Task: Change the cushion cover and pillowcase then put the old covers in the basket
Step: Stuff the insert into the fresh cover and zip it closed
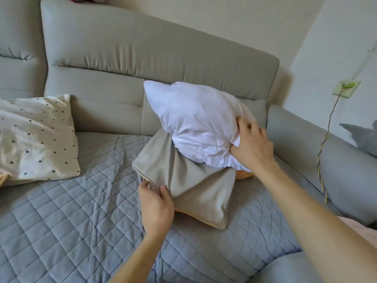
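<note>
nearest us, low in the middle of the frame, our left hand (pixel 156 205) pinches the open edge of the grey cushion cover (pixel 195 186), fingers curled round the fabric where it lies on the quilted grey mat (pixel 71 221). just above, our right hand (pixel 252 145) is bunched tight round a fistful of the white cushion insert (pixel 195 121), most of which stands clear of the cover with only its lower end inside. we judge the job is at an early stage: the insert is halfway between in and out, the dotted pillow (pixel 34 137) at the left edge seems not yet changed, and no basket shows. beyond, the grey sofa back (pixel 142 58) fills the upper frame. at the right a twisted cable (pixel 324 144) hangs from a wall socket (pixel 346 88) past the armrest (pixel 302 139), and a grey shape at the edge may be another cushion.
</note>
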Available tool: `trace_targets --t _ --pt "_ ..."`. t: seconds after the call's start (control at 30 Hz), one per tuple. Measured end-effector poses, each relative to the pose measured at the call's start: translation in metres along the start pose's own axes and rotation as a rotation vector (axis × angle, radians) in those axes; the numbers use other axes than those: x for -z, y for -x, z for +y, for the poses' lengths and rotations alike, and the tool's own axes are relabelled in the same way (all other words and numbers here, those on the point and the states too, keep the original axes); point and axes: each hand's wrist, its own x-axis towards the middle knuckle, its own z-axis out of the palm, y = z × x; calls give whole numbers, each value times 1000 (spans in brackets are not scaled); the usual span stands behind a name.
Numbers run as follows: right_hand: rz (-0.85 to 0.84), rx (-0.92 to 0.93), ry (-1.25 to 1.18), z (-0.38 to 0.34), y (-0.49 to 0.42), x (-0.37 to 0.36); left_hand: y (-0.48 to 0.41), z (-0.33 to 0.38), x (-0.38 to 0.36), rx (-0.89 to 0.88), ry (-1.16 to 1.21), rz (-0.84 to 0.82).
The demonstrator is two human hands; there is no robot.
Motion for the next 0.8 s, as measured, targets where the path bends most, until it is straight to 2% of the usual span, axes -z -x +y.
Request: trace_targets --t 0.03,0.1,0.17,0.2,0.23,0.27,0.37,0.43,0.57,0.63,0.73,0.8 --pt "4 -11 -13 -2 3 -2 -1 1 -3 -116 -118 75" --pt "27 -31 -55 -4 6 -2 -5 9 -9 -551 -347 149" --pt "36 -27 -95 -7 1 2 -10 26 -25 -1012 -430 -9" --pt "39 -28 -108 -8 -2 5 -15 36 -35 -1135 -461 -114" --pt "50 -33 -109 -10 -4 7 -19 46 -46 -1176 -505 -211" --pt "74 -29 -91 -12 -4 9 -23 55 -55 -1135 -564 -298" --pt "229 85 -17 -9 0 3 -35 65 -81 -856 -681 -446" --pt "238 158 5 -2 5 -7 -41 65 -90 -754 -720 -486" --pt "26 175 72 6 13 -21 -49 68 -100 -723 -864 -517" --pt "-12 208 85 8 10 -24 -51 68 -104 -674 -846 -569" --pt "41 186 142 7 0 -33 -50 72 -107 -634 -910 -647" --pt "123 165 164 3 -3 -43 -43 74 -105 -724 -958 -604"
